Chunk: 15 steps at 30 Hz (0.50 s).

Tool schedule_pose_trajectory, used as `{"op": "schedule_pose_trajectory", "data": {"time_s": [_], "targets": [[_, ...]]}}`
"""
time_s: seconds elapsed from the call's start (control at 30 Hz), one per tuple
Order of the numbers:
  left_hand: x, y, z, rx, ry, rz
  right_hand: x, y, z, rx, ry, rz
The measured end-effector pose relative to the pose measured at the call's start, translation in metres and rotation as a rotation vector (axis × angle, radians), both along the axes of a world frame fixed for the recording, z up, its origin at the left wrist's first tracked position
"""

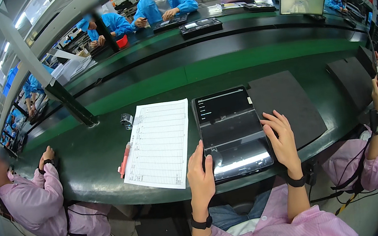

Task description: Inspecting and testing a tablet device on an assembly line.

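Head view: the left hand (pixel 200 172) grips the near left edge of a dark tablet (pixel 230 131) lying on the green workbench (pixel 88 156), while the right hand (pixel 283 141) rests spread-fingered on its right edge. A printed sheet (pixel 159 144) lies just beside it.

Printed sheet (pixel 159 144), red pen (pixel 124 160), black mat (pixel 289 106).
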State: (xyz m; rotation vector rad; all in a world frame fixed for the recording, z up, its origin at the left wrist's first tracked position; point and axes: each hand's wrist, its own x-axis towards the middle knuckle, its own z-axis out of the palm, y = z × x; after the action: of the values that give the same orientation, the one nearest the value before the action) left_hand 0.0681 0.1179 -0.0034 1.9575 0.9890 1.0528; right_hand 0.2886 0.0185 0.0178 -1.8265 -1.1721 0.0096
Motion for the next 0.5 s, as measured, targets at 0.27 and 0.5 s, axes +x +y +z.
{"op": "schedule_pose_trajectory", "data": {"time_s": [0.27, 0.5], "targets": [[0.0003, 0.0011, -0.0026, 0.01, -0.004, 0.005, -0.0013, -0.001, -0.0007, -0.026, -0.053, -0.006], [-0.0003, 0.002, -0.0019, 0.001, -0.01, -0.009, -0.0001, -0.0015, -0.0007, -0.023, -0.053, 0.008]]}}
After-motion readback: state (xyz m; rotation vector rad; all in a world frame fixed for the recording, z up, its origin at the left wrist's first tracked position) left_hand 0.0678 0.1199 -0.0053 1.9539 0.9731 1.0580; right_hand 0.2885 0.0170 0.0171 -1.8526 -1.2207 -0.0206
